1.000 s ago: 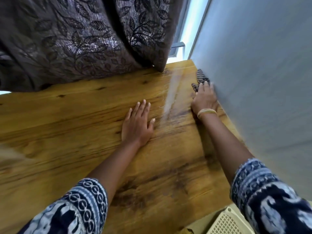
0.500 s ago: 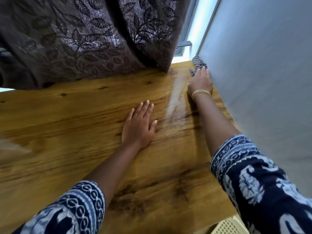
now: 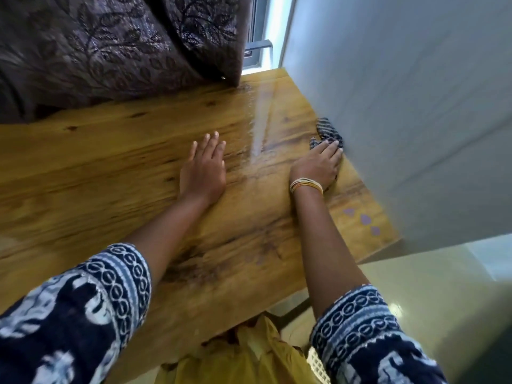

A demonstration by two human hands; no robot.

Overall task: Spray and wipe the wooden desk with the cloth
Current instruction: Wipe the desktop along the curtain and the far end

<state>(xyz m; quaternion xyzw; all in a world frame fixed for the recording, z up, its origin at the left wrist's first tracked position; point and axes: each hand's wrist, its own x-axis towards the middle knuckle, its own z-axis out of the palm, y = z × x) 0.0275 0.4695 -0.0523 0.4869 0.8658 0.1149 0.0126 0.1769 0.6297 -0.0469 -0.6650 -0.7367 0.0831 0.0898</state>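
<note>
The wooden desk (image 3: 116, 162) fills the middle of the view, with a wet shiny streak running from the far edge toward the centre. A dark striped cloth (image 3: 327, 133) lies on the desk against the right wall. My right hand (image 3: 318, 164) lies flat on the cloth with straight fingers, pressing it to the wood; most of the cloth is hidden under the palm. Left of the wet streak, my left hand (image 3: 205, 167) rests flat on the desk, fingers straight, holding nothing. No spray bottle is in view.
A pale wall (image 3: 401, 106) runs along the desk's right edge. A dark leaf-patterned curtain (image 3: 110, 51) hangs over the far left of the desk, with a bright window gap (image 3: 268, 31) beside it. Tiled floor (image 3: 443, 286) and a white basket (image 3: 318, 364) lie below right.
My right hand has drawn the cloth back along the wall from the far corner toward me. The left hand stays planted in the same spot on the desk.
</note>
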